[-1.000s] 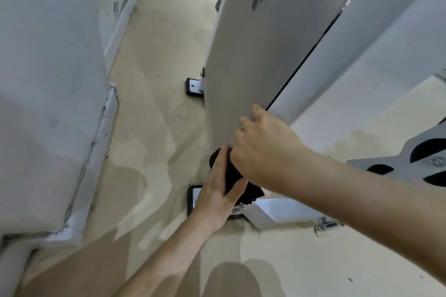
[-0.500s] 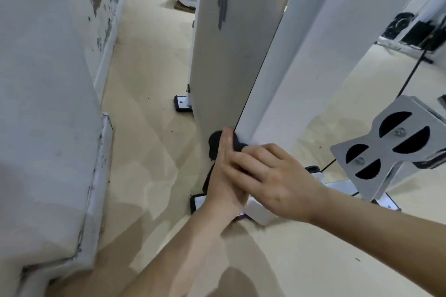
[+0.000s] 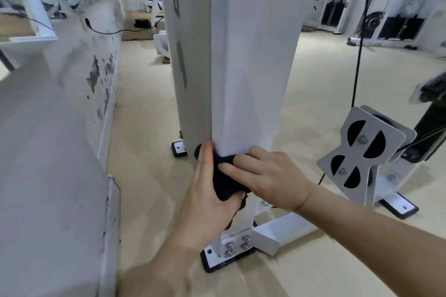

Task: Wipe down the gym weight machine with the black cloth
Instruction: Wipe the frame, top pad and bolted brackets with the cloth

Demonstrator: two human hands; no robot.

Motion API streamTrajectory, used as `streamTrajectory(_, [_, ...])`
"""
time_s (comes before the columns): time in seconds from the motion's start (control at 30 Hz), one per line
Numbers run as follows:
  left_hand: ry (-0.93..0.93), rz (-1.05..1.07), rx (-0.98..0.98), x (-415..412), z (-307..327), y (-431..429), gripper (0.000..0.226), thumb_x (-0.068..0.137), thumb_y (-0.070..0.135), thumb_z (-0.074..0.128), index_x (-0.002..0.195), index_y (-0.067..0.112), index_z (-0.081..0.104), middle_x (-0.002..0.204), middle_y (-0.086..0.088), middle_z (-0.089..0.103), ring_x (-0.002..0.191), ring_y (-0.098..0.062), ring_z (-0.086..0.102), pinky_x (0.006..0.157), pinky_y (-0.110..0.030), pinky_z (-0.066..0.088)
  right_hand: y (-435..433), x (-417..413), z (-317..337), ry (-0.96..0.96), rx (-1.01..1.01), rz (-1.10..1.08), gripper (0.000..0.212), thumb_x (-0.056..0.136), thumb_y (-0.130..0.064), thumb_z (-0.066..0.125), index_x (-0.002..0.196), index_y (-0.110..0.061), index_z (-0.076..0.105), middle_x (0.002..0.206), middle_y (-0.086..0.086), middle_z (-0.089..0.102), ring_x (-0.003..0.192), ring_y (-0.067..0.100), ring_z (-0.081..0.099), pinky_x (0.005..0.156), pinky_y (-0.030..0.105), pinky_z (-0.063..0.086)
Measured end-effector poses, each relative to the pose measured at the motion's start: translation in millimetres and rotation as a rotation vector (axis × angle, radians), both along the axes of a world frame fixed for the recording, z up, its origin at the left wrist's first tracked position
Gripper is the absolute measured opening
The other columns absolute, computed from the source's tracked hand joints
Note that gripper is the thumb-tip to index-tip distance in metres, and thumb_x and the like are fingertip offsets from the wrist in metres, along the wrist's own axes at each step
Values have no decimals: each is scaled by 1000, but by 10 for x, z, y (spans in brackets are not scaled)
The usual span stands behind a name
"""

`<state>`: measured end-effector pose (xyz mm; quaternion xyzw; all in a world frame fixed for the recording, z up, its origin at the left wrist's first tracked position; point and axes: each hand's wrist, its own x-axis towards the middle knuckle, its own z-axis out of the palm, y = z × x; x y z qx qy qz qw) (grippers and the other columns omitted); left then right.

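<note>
Machine column [image 3: 251,55]: smooth, matt white-painted metal. Black cloth [image 3: 225,182]: soft, napped fabric. Wall [image 3: 72,108]: flaking, rough paint; pulley bracket [image 3: 362,159]: matt grey metal.

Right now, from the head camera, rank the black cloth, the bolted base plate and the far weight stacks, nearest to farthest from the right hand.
1. black cloth: touched by the right hand, at the machine column's corner.
2. bolted base plate: on the floor, below the hand.
3. weight stacks: across the room, upper right.

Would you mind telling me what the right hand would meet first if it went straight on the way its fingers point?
The right hand meets the black cloth at once, its fingers resting on it; the left hand lies just behind, probably.
</note>
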<state>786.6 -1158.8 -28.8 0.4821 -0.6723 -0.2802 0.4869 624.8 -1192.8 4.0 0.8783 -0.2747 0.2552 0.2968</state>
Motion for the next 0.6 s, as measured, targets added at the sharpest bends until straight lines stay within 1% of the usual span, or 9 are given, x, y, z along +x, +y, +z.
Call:
streamTrajectory(0.07, [-139, 151, -152, 37, 180, 72, 89, 72, 20, 80, 144, 37, 30, 145, 19, 37, 129, -6, 43, 98, -38, 48, -38, -130, 109, -157, -58, -70, 28, 88, 3, 52, 95, -15, 73, 75, -1, 63, 58, 20, 50, 40, 30, 38])
streamTrajectory(0.13, [-302, 246, -392, 2, 426, 89, 69, 70, 18, 81, 126, 30, 44, 129, 12, 42, 109, -16, 52, 82, -42, 54, -78, -236, 343, -390, -94, -121, 28, 81, 8, 53, 89, -11, 73, 78, 3, 65, 60, 25, 56, 42, 33, 44])
streamTrajectory(0.2, [-420, 237, -542, -82, 687, 66, 57, 70, 14, 81, 114, 26, 45, 113, 3, 45, 84, -24, 56, 59, -42, 54, -116, -224, 647, -675, -105, -98, 31, 73, 12, 52, 89, -5, 73, 83, 9, 66, 66, 28, 60, 49, 37, 50])
streamTrajectory(0.27, [-509, 266, -652, -79, 891, -30, 46, 71, 7, 76, 103, 23, 47, 97, -2, 51, 67, -25, 53, 45, -38, 48, -100, -88, 832, -848, -67, -28, 32, 72, 10, 52, 94, -2, 72, 90, 11, 63, 76, 24, 59, 59, 36, 51])
streamTrajectory(0.33, [-574, 296, -690, -33, 998, -103, 34, 73, 7, 69, 95, 21, 48, 85, 0, 53, 58, -21, 48, 41, -31, 41, -36, 25, 721, -813, -24, 1, 33, 77, 1, 51, 103, 0, 70, 100, 11, 58, 84, 26, 56, 67, 34, 49])
streamTrajectory(0.4, [-704, 272, -704, 17, 850, -89, 30, 70, 8, 65, 91, 18, 48, 79, -1, 55, 53, -20, 47, 37, -28, 37, 14, 21, 390, -703, 56, 18, 35, 82, -8, 51, 112, -1, 67, 109, 9, 51, 85, 29, 52, 72, 40, 47])
streamTrajectory(0.47, [-841, 225, -673, 77, 547, -48, 39, 65, 5, 74, 89, 17, 46, 74, -2, 56, 47, -21, 47, 32, -27, 35, 36, -57, 33, -578, 133, 4, 36, 83, -12, 55, 117, -3, 64, 111, 7, 46, 83, 29, 51, 70, 44, 46])
streamTrajectory(0.53, [-904, 190, -594, 157, 390, -12, 49, 58, 0, 82, 87, 18, 47, 71, 0, 55, 42, -21, 45, 30, -26, 35, 43, -107, -142, -480, 168, 12, 36, 84, -12, 58, 118, -5, 64, 110, 7, 46, 80, 29, 52, 68, 44, 47])
streamTrajectory(0.6, [-879, 200, -626, 178, 557, -2, 35, 66, 5, 74, 88, 20, 51, 72, 2, 56, 44, -21, 47, 32, -27, 37, 6, -134, -5, -516, 125, 45, 32, 84, -8, 58, 114, -5, 67, 107, 6, 46, 79, 28, 52, 66, 42, 48])
